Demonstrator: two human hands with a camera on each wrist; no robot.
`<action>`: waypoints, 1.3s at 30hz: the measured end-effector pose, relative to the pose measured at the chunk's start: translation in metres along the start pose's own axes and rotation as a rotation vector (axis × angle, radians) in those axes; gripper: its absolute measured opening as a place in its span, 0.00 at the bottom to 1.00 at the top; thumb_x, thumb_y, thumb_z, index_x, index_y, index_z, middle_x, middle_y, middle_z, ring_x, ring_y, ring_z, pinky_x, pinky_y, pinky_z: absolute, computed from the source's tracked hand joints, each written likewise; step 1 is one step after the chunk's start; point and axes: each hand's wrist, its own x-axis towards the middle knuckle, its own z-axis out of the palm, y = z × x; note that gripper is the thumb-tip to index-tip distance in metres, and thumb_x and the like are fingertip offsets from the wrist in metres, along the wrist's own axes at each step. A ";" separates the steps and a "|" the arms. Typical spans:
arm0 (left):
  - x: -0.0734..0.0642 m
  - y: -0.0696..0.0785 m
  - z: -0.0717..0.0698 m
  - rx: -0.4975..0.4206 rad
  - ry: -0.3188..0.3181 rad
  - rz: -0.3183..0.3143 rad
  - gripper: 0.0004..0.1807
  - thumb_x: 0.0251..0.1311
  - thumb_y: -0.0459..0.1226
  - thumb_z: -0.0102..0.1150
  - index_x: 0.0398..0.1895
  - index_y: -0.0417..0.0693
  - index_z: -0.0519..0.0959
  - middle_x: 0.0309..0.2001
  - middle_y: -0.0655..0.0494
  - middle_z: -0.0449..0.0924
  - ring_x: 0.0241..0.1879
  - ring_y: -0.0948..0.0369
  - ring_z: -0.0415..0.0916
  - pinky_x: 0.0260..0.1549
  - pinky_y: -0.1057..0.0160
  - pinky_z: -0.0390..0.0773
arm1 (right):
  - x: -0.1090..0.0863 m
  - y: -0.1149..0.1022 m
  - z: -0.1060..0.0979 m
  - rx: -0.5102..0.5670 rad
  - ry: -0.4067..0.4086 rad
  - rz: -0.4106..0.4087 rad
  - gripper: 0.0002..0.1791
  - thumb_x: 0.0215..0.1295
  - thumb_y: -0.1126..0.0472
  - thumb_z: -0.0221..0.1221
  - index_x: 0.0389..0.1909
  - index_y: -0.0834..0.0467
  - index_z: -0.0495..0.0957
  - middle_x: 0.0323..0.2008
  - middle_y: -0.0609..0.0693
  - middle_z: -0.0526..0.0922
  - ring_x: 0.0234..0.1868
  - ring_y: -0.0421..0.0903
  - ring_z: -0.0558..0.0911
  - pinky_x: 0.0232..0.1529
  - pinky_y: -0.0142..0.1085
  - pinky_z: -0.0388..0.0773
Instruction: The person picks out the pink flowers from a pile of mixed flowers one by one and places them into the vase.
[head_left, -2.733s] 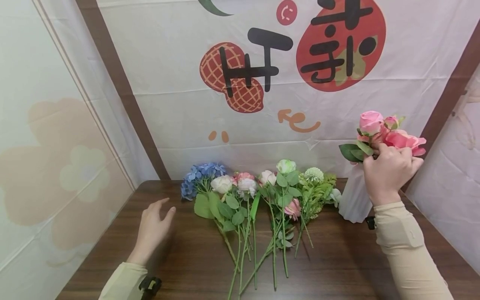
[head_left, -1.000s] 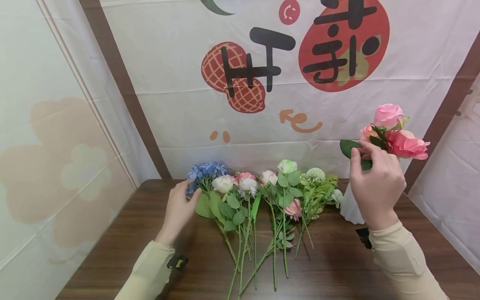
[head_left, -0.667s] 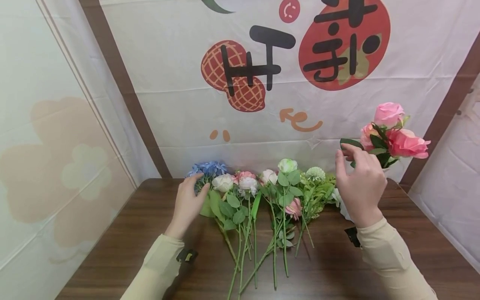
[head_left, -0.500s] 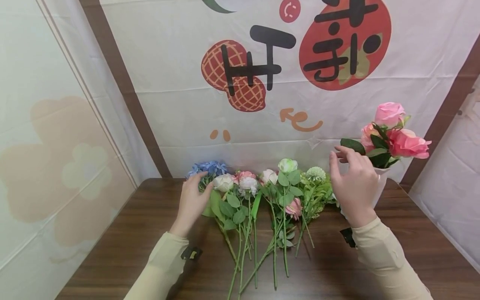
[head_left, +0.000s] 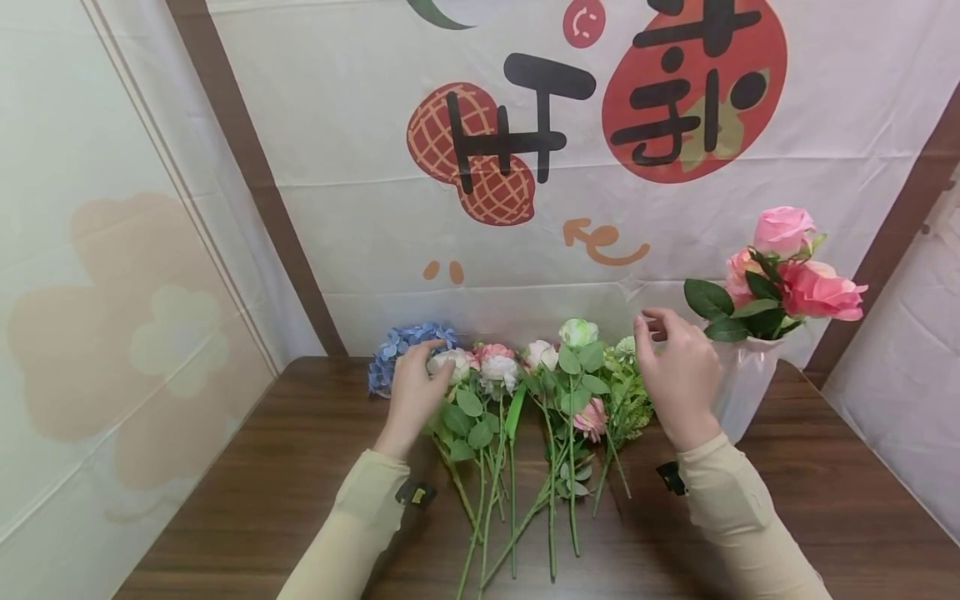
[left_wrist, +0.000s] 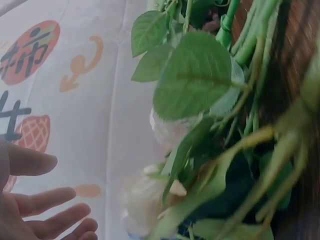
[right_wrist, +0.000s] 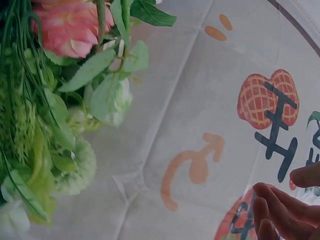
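My left hand [head_left: 415,392] hovers over the blue hydrangea [head_left: 386,358] and the white rose [head_left: 450,364], its fingers loosely bent and holding nothing. In the left wrist view that hand's fingers [left_wrist: 55,210] are spread apart from the leaves [left_wrist: 195,75]. My right hand [head_left: 678,375] is raised above the green fern sprigs [head_left: 630,396], left of the white vase [head_left: 750,383], with nothing in its grasp. Pink roses [head_left: 817,287] with dark green leaves stand in the vase. Partly hidden behind the right hand is a pale green pompom flower [right_wrist: 80,167].
Several artificial flowers lie in a row along the back of the brown wooden table [head_left: 247,483], stems toward the front. Among them are a green-white flower [head_left: 579,333] and a pink bloom [head_left: 591,418]. A printed cloth backdrop [head_left: 360,208] hangs right behind.
My right hand has let go of the pink roses, now standing in the vase, and moved left. My left hand has moved right, from the table's left side to over the hydrangea and white rose.
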 end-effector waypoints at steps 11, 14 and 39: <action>0.007 0.014 0.025 -0.042 -0.102 -0.046 0.18 0.59 0.39 0.59 0.51 0.40 0.78 0.48 0.43 0.80 0.48 0.48 0.77 0.47 0.50 0.76 | -0.008 -0.002 0.014 -0.025 -0.077 0.061 0.14 0.65 0.50 0.57 0.39 0.56 0.83 0.30 0.53 0.86 0.28 0.54 0.81 0.24 0.49 0.72; 0.009 0.015 0.033 -0.004 -0.143 -0.045 0.15 0.59 0.37 0.58 0.48 0.39 0.80 0.45 0.42 0.81 0.44 0.48 0.79 0.43 0.51 0.78 | -0.009 -0.002 0.016 -0.023 -0.090 0.078 0.14 0.65 0.49 0.57 0.38 0.55 0.83 0.30 0.52 0.86 0.28 0.53 0.81 0.23 0.49 0.72; 0.019 0.011 0.061 0.456 -0.345 -0.017 0.05 0.56 0.31 0.54 0.26 0.40 0.77 0.32 0.42 0.82 0.35 0.47 0.80 0.35 0.51 0.78 | -0.013 -0.002 0.019 -0.041 -0.099 0.101 0.14 0.65 0.49 0.56 0.37 0.55 0.83 0.29 0.52 0.86 0.25 0.53 0.81 0.21 0.49 0.71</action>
